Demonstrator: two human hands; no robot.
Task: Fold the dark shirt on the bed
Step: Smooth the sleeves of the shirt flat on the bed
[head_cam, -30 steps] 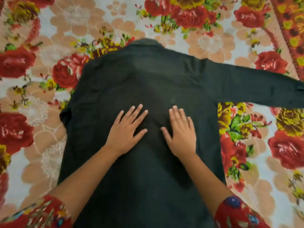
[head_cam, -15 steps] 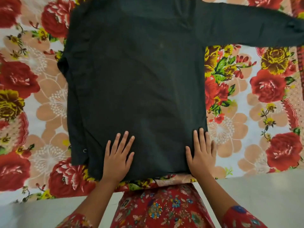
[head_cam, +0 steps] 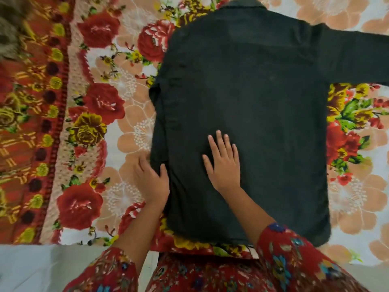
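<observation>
Black-ish cloth: dark shirt (head_cam: 263, 102) lies spread flat, back side up, on the bed's floral sheet (head_cam: 130, 114), collar (head_cam: 244, 2) at the far end, hem nr the bed's near edge. One shirt sleeve (head_cam: 357, 57) stretches straight out to the right & runs out of view. The other side is folded in, w/ a doubled layer along the shirt's left edge. L grip (head_cam: 151, 182) sits low on that left edge: thumb on top of the fabric, fingers reaching the edge from the sheet side, tips hidden by cloth, so it pinches the edge. R grip (head_cam: 224, 163) is released, palm down, fingers straight & slightly spread, pressing flat on the shirt's lower-left area, just beside L grip but not touching it. Both forearms come up from btm of view in red floral sleeves (head_cam: 294, 256). Pale floor (head_cam: 25, 266) shows below the bed edge, btm left.
</observation>
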